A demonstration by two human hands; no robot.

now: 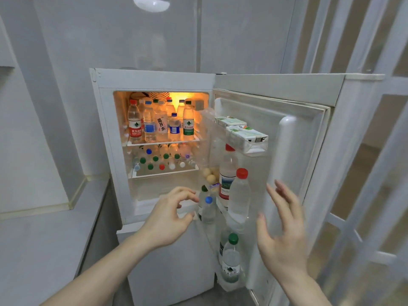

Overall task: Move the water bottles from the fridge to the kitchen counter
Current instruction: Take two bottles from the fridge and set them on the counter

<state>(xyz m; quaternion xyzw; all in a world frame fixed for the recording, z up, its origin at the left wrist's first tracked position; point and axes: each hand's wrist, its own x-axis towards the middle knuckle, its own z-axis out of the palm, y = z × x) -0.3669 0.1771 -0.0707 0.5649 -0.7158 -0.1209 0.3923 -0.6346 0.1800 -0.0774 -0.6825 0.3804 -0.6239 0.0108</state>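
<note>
The small white fridge (154,79) stands open and lit inside. Several water bottles (161,123) stand upright on its top shelf, and more lie with their caps outward on the lower shelf (163,161). The open door (287,151) holds a red-capped bottle (239,195), a taller labelled bottle (227,175), a blue-capped bottle (208,209) and a green-capped bottle (230,259) lower down. My left hand (170,215) reaches toward the blue-capped bottle with fingers loosely curved, holding nothing. My right hand (281,226) is spread open just right of the red-capped bottle.
A grey kitchen counter (44,239) runs along the left, beside the fridge. Cartons (245,133) sit in the door's top rack, and eggs (209,175) in a rack below. A white lattice partition (364,195) stands right of the door.
</note>
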